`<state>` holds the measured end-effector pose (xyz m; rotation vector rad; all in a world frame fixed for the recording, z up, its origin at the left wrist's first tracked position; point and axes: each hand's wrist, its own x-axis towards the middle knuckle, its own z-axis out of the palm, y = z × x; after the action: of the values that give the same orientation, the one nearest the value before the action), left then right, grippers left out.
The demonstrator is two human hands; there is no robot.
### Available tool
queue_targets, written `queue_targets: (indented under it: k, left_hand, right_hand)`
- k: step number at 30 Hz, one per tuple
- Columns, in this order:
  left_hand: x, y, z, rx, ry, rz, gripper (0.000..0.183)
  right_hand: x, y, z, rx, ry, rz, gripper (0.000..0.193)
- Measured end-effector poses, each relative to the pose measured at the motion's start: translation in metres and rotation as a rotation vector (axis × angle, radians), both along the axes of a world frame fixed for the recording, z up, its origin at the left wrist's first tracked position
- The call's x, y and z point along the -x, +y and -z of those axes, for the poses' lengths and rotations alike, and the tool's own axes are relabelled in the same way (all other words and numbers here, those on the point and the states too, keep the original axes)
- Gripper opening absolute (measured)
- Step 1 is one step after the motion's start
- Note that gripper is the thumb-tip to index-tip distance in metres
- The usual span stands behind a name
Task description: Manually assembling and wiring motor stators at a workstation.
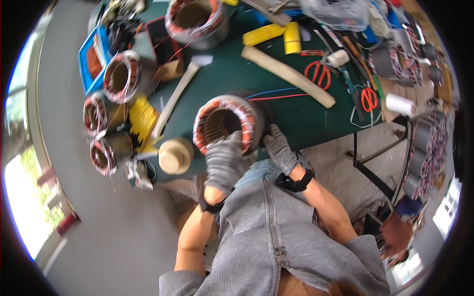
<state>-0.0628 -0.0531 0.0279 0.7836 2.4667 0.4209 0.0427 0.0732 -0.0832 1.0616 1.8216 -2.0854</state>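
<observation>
A motor stator [253,121], a grey cylinder with orange windings laced in white around its open end, lies near the table's front edge. My left hand [226,160], in a grey striped knit glove, grips the lower rim of the stator, its fingers reaching into the bore and partly hidden. Beside the stator's right side rests my right hand [280,149], gloved the same way, with its fingers stretched out and a little apart. Whether its fingertips touch the housing is hard to see. Blue and red leads [281,95] run rightward from behind the stator.
A round wooden block [175,156] stands left of my left hand. Several more stators [121,78] crowd the table's left side, near yellow strips [143,121] and a blue tray [94,61]. Rightward lie a wooden bar [289,76], red-handled scissors [318,75] and a white thread spool [400,104].
</observation>
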Motion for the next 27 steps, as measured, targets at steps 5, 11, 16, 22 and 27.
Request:
queue_targets:
  k: [5,11,16,22,27]
  left_hand:
    - [0.038,-0.019,-0.014,-0.231,-0.640,-0.548,0.047]
    - [0.092,-0.096,0.047,-0.406,-0.653,-0.501,0.041]
    - [0.097,-0.121,0.047,-0.442,-0.638,-0.402,0.052]
    - [0.064,-0.131,0.057,-0.503,-0.597,-0.384,0.066]
    - [0.016,-0.109,0.055,-0.514,-0.583,-0.287,0.068]
  right_hand:
    - [0.035,-0.015,-0.017,-0.669,0.267,-0.141,0.034]
    - [0.066,-0.004,-0.028,-0.253,0.003,0.003,0.054]
    - [0.091,-0.026,-0.013,0.941,0.154,0.081,0.061]
    - [0.069,-0.011,-0.032,0.636,0.228,-0.022,0.052]
    - [0.023,0.023,-0.072,0.433,0.315,0.075,0.059]
